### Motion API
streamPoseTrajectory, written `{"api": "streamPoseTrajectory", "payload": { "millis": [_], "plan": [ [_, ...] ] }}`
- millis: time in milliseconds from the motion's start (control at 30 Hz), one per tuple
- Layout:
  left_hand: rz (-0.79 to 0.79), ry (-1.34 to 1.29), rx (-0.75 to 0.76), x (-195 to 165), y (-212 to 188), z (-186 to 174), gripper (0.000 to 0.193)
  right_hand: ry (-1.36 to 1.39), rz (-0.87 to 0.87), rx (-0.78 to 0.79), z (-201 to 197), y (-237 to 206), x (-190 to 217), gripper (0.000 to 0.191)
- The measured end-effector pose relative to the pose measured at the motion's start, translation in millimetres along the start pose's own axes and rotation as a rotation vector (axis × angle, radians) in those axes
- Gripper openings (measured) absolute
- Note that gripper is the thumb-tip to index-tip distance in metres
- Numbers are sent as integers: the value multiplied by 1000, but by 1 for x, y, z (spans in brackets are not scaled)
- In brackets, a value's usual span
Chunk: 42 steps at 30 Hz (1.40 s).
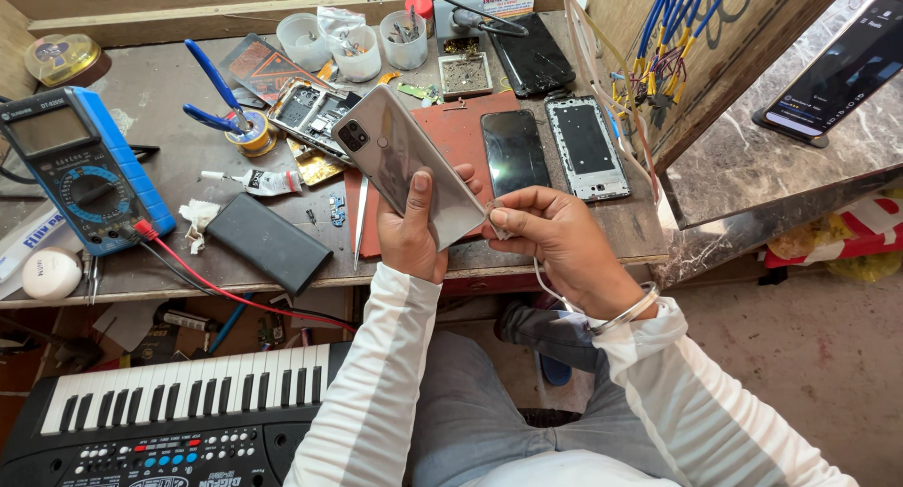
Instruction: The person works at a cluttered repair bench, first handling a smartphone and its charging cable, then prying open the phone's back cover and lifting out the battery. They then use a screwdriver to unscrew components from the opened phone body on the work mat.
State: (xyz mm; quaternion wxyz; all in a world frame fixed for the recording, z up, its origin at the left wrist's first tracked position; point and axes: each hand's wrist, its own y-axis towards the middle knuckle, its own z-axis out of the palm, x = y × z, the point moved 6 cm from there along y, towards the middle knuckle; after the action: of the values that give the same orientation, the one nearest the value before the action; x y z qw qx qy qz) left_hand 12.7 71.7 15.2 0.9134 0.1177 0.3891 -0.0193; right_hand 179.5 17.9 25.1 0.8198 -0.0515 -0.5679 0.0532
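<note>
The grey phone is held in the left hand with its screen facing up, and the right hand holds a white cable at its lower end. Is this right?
Not quite. The head view shows the grey phone in the left hand with its back facing up: the camera cluster is visible. The right hand does hold a white cable at its lower end.

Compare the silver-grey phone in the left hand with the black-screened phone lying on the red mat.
The silver-grey phone is held tilted in the left hand, back and camera cluster facing up; the black-screened phone lies flat on the red mat, dark screen up, untouched. The right hand meets only the held phone's lower end. Both are slim rectangular slabs.
</note>
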Motion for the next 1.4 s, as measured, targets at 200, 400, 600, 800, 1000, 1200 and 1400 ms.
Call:
{"api": "streamPoseTrajectory", "payload": {
  "millis": [200,400,600,800,1000,1200,1400],
  "plan": [
    [23,27,-34,-1,0,-1,54,67,-55,-26,5,4,-10,15],
    [48,36,-64,-5,-1,-1,52,100,-159,-81,11,1,-17,15],
    [34,52,-43,-5,0,1,49,-59,-211,-77,10,-3,-12,17],
    [57,111,-32,-5,-1,4,47,75,-58,-49,7,3,-15,18],
    [73,18,-61,0,-1,-6,41,29,-94,-17,8,2,-11,19],
    [131,41,-85,8,3,-14,39,-5,-31,69,3,11,1,23],
    [99,143,15,4,-1,-3,37,-140,-206,1,-4,10,11,49]
  ]
}}
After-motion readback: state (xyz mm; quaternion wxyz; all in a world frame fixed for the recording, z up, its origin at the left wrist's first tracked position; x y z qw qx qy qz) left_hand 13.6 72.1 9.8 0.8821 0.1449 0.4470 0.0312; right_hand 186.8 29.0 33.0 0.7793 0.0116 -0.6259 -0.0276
